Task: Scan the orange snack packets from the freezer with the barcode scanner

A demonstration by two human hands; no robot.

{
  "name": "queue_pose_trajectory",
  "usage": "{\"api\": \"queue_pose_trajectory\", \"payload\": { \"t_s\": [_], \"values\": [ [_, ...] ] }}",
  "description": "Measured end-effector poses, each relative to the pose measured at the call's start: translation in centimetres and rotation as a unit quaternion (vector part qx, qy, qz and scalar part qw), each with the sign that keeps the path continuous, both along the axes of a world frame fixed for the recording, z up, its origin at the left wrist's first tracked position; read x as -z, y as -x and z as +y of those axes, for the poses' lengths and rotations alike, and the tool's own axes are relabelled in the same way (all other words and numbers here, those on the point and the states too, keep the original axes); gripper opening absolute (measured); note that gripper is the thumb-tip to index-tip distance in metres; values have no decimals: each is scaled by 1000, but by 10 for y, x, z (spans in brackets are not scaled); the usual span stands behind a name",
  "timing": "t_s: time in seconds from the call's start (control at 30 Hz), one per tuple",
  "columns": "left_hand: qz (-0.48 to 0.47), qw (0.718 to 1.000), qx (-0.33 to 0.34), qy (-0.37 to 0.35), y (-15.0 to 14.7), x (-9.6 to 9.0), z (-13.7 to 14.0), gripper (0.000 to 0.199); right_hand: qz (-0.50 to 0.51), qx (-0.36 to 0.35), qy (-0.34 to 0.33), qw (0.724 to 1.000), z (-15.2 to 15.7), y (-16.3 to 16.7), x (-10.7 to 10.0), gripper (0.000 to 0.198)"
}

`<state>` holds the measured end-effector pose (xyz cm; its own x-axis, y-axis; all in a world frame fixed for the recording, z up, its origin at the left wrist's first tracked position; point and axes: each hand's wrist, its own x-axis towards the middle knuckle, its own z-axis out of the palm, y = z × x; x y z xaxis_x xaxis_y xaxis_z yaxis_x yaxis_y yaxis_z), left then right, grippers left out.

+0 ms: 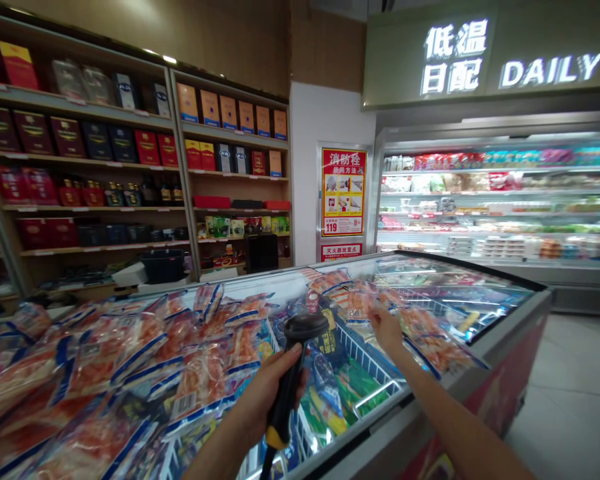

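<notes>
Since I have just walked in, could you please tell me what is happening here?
A person's left hand holds a black-and-yellow handheld scanner over a grey-rimmed chest freezer. Their right hand is at a clear plastic pack of orange-pink food; its grip is unclear. Similar blue-edged packs lie heaped to the left.

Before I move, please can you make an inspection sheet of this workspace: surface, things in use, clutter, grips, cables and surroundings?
Surface: chest freezer, with glass cover towards the right.
Things in use: black scanner, yellow near its handle end; clear bagged pack.
Clutter: blue-edged packs heaped at left; wire basket holding mixed packets.
Grips: left grip wrapped around the scanner handle; right grip at the bagged pack, closure unclear.
Cables: black cord from the handle's lower end; far end out of view.
Surroundings: shelves of boxes at left, red poster ahead, lit display cabinet at right.
</notes>
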<state>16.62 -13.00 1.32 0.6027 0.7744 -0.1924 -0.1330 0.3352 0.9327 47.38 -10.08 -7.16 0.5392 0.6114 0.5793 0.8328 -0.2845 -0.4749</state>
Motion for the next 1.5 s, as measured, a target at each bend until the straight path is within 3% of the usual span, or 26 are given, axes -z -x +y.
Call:
{"api": "queue_pose_trajectory", "payload": {
  "t_s": [0.1,0.23,0.5,0.67,0.83,1.1,1.33,1.5],
  "values": [
    [-3,1000,-12,-2,16,-4,-2,32,-9,-52,-83,995,8,27,-4,25],
    [-11,999,-32,-12,43,-8,-7,31,-11,-111,-144,983,18,72,-16,22],
    [-28,994,-97,-32,107,-13,-20,27,-12,-231,-181,956,24,179,-32,17],
    [-19,989,-142,-34,142,-13,-26,26,-10,-272,-178,946,30,228,-36,17],
    [-49,989,-138,-29,166,-15,-32,27,-4,-280,-182,943,36,253,-42,17],
    [-61,986,-153,-40,177,-20,-35,25,-5,-277,-181,944,43,263,-47,19],
    [-80,975,-201,-45,184,-25,-33,26,-62,-328,-138,933,65,292,-61,19],
    [-76,971,-222,-45,185,-26,-30,24,-82,-348,-95,929,79,307,-58,22]
  ]
}}
